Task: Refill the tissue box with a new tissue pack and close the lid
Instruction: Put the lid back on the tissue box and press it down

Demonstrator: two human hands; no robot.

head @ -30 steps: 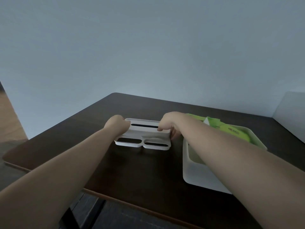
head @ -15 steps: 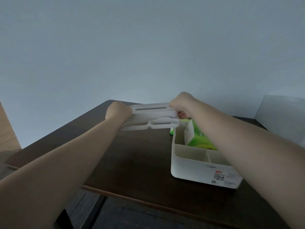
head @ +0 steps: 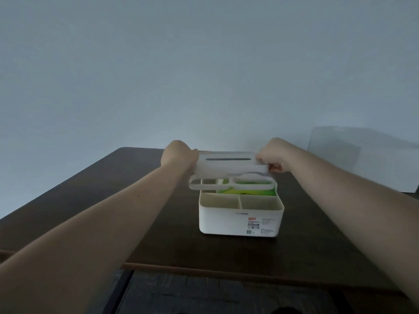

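A white tissue box (head: 226, 220) stands on the dark table, with two small front compartments and a label on its front wall. A green tissue pack (head: 244, 191) lies in its rear compartment, partly hidden by the lid. The white lid (head: 229, 168), with a narrow slot and two oval openings, hovers just above the box, tilted toward me. My left hand (head: 179, 155) grips the lid's left end. My right hand (head: 275, 155) grips its right end.
The dark wooden table (head: 113, 200) reaches to a plain pale wall. A grey flat panel (head: 353, 152) leans at the back right. The table's front edge runs below the box, with dark floor beneath.
Both hands have lifted the lid off the table at the left and carried it rightward over the box. The view has shifted, so the box now sits centred.
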